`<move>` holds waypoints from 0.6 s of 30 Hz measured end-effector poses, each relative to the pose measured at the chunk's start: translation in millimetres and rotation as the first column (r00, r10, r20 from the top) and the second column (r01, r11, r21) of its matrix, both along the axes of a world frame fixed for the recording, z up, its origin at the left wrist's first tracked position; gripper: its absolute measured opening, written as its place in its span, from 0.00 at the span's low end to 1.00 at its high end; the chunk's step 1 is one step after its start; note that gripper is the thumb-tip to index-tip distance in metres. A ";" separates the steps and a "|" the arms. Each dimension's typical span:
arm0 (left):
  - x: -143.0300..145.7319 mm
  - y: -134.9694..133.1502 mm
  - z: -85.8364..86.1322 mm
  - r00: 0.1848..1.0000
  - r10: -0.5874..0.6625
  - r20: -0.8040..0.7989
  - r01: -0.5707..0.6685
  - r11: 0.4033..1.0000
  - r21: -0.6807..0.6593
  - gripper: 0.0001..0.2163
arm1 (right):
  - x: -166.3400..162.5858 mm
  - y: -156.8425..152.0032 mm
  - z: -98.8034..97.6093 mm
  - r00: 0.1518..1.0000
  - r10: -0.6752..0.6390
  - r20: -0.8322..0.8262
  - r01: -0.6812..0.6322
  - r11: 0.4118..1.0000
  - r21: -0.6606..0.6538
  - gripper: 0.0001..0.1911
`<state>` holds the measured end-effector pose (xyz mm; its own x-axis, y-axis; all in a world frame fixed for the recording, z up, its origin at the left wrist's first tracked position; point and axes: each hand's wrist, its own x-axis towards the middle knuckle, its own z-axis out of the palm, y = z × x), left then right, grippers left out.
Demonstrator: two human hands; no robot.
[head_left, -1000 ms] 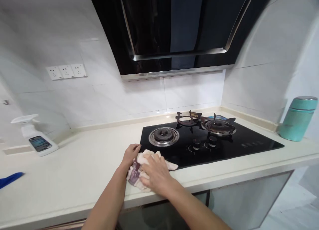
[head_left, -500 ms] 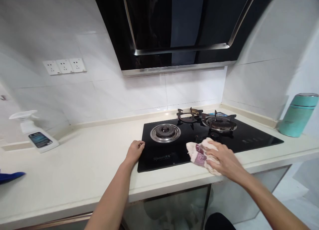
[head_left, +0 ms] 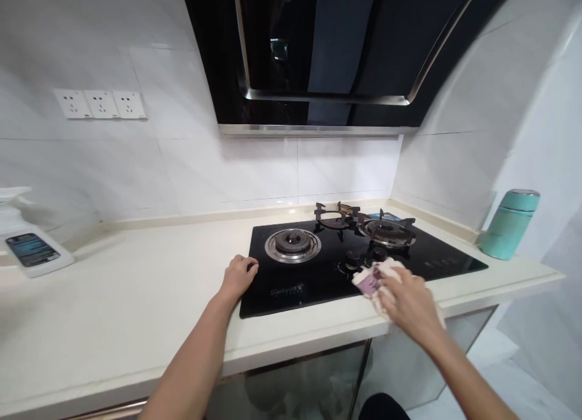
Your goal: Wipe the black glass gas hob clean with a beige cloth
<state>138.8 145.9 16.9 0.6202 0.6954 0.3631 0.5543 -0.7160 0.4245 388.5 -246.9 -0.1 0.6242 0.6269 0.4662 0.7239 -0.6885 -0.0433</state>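
Note:
My right hand (head_left: 411, 302) is closed on a crumpled pale cloth (head_left: 369, 282) with purplish patches. It presses the cloth to the front edge of the black glass gas cooktop (head_left: 313, 286), just beside the two control knobs (head_left: 352, 260). By the cooktop's left edge, my left hand (head_left: 239, 276) rests on the counter with its fingers curled in and nothing visible in them. The left burner (head_left: 293, 242) is bare of its pan support. On the right burner (head_left: 388, 232) a dark pan support is in place.
A loose pan support (head_left: 334, 219) stands at the cooktop's back. At the far left is a white spray bottle (head_left: 40, 256); a turquoise flask (head_left: 509, 226) stands at the right. The black range hood (head_left: 295, 112) overhangs the cooktop. Pale counter (head_left: 150, 280) stretches left.
My right hand has slid the cloth along the front edge, rightward relative to the cooktop, uncovering the knobs. My left hand stays by the left edge. The view has shifted.

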 end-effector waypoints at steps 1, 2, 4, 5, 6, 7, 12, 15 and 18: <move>0.3 0.1 0.2 1.000 0.003 -0.001 -0.003 1.000 0.003 0.12 | -20.8 12.1 3.8 0.997 0.076 -0.012 -0.076 0.997 -0.005 0.16; 0.4 0.2 0.2 1.000 0.006 0.000 -0.006 1.000 0.007 0.12 | -41.3 24.3 7.2 0.989 0.142 -0.040 -0.142 0.990 0.007 0.15; -0.4 0.5 -0.4 1.000 0.014 0.000 -0.014 1.000 0.015 0.12 | -78.1 48.0 13.6 0.957 0.276 -0.093 -0.272 0.961 0.050 0.12; -1.2 0.8 -1.0 1.000 0.014 0.000 -0.014 1.000 0.018 0.12 | -92.6 59.3 17.1 0.926 0.363 -0.100 -0.358 0.931 0.072 0.11; -2.1 1.2 -1.8 1.000 0.012 0.002 -0.012 1.000 0.018 0.12 | -103.5 70.2 21.0 0.885 0.455 -0.099 -0.449 0.890 0.079 0.11; -3.2 1.7 -2.7 1.000 0.006 0.007 -0.006 1.000 0.015 0.13 | -110.5 80.5 25.3 0.843 0.528 -0.098 -0.523 0.849 0.074 0.10; -7.7 5.0 -6.1 0.998 -0.022 0.052 0.022 1.000 -0.007 0.13 | -93.1 126.6 46.6 0.823 0.556 -0.113 -0.567 0.817 -0.107 0.14; -8.5 5.8 -5.4 0.997 -0.022 0.076 0.023 1.000 -0.004 0.13 | -65.3 151.4 52.3 0.881 0.458 -0.117 -0.472 0.856 -0.209 0.19; -9.3 5.4 -3.7 0.995 -0.026 0.095 0.028 1.000 -0.011 0.13 | -40.6 173.7 54.7 0.923 0.361 -0.135 -0.384 0.887 -0.257 0.22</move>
<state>129.6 151.4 13.2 0.6019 0.6837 0.4127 0.4914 -0.7244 0.4835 347.9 -73.1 54.7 0.3476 0.9159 0.2010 0.9315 -0.3618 0.0376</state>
